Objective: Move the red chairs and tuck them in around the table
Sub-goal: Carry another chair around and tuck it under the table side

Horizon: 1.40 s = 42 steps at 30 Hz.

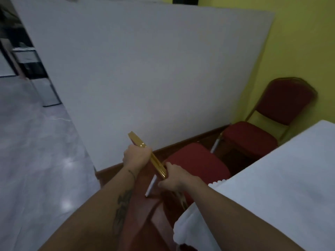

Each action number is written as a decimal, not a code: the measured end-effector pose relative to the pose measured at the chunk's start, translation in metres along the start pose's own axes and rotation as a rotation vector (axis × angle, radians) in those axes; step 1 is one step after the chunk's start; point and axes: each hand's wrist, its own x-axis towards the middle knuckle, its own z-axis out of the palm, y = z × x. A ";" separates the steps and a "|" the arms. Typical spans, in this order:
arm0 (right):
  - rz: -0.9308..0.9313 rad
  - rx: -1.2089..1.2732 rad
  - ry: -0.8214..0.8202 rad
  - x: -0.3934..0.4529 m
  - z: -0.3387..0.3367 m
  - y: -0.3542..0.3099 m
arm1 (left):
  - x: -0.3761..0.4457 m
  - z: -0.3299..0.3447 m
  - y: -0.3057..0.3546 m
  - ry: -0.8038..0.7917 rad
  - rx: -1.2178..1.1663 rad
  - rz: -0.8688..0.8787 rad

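Note:
A red chair (pixel 195 165) with a gold frame stands just in front of me, its seat facing away toward the white panel. My left hand (pixel 136 156) grips the top of its gold backrest rail. My right hand (pixel 175 178) holds the same rail lower down, at the near end. A table (pixel 282 187) under a white cloth fills the lower right, its corner close to the chair's seat. A second red chair (pixel 253 136) stands farther back, by the yellow wall, facing the table.
A large white panel (pixel 145 69) leans along the wall ahead, with a brown skirting strip (pixel 181 144) at its foot. Glossy grey floor (pixel 36 151) spreads to the left. A yellow wall (pixel 299 42) closes the right corner. Dark furniture stands far left.

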 end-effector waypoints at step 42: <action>0.531 0.164 0.498 0.235 -0.077 -0.023 | 0.275 0.112 0.166 -0.428 -0.315 -0.001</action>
